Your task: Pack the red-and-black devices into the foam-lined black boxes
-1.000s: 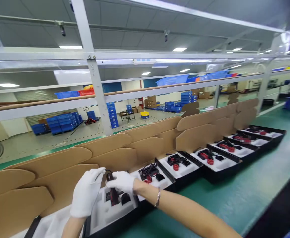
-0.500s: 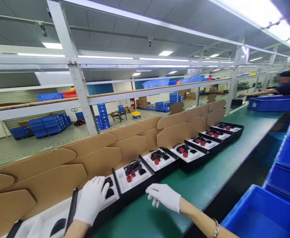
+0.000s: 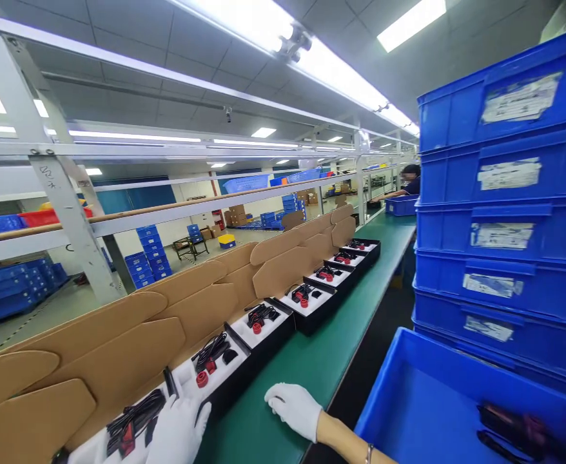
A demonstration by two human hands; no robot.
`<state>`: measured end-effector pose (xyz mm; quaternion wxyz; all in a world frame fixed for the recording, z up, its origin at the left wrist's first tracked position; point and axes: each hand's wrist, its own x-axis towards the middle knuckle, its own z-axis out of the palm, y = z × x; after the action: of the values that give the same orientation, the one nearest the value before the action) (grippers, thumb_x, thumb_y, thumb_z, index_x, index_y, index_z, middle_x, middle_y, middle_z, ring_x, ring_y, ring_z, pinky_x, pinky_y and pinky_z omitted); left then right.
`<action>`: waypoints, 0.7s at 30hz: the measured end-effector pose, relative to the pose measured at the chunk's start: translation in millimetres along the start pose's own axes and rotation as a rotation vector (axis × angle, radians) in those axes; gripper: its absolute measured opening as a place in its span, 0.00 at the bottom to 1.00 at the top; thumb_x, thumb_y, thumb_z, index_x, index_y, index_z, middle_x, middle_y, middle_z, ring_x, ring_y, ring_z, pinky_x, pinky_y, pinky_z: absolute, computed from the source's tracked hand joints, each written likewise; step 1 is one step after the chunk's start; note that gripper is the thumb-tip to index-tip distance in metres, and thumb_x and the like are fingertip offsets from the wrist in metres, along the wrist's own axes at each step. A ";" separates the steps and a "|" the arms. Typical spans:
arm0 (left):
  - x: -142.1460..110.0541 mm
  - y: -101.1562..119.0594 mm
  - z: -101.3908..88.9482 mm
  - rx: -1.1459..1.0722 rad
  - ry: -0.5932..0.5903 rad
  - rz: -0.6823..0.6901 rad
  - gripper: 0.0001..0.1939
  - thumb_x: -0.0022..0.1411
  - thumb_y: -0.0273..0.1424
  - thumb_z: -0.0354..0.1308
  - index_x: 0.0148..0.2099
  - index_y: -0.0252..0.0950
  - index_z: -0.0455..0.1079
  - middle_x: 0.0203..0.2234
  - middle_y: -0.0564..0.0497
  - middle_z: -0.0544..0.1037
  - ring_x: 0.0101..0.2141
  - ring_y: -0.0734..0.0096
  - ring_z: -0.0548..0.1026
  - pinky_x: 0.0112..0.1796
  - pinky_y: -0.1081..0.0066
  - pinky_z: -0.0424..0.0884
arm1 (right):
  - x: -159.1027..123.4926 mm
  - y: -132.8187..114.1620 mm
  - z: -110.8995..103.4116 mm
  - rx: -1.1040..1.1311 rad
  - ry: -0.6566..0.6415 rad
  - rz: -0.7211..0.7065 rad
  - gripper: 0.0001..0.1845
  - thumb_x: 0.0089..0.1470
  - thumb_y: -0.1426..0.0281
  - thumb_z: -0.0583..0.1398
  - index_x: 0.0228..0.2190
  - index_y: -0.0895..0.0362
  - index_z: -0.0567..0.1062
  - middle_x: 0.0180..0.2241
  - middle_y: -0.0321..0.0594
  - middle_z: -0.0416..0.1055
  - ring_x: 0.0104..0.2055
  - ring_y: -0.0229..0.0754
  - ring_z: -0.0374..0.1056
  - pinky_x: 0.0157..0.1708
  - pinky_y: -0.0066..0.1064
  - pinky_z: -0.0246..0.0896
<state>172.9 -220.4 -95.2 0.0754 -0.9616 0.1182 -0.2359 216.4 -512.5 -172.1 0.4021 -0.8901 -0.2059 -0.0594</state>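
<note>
**Six boxes filled along the green bench**

Six black boxes sit in a row from lower left toward centre right, each with a white foam insert holding black cables and red parts. The left hand (image 3: 179,433), gloved in white, lies flat with fingers spread on the nearest box (image 3: 133,425) at the bottom edge, gripping nothing. The right hand (image 3: 293,409), also gloved, rests loosely curled and empty on the green bench (image 3: 312,361), near the next box (image 3: 215,367). Every insert in view looks loaded, yet all the brown cardboard lids (image 3: 118,348) stand open, so closing seems left. At lower right, a blue bin (image 3: 409,399) holds dark parts, blurred.
</note>
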 end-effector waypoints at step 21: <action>-6.2 -1.0 49.6 0.029 0.126 -0.108 0.10 0.65 0.32 0.52 0.34 0.37 0.74 0.27 0.46 0.76 0.37 0.52 0.76 0.46 0.52 0.70 | 190.0 40.4 -80.3 -0.502 0.031 -0.034 0.20 0.52 0.67 0.67 0.47 0.58 0.74 0.49 0.48 0.71 0.53 0.53 0.67 0.52 0.40 0.60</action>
<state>191.1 -213.4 -141.3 0.0688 -0.9487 0.0671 -0.3011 410.5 -535.3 -94.7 0.1706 -0.9575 -0.1935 -0.1289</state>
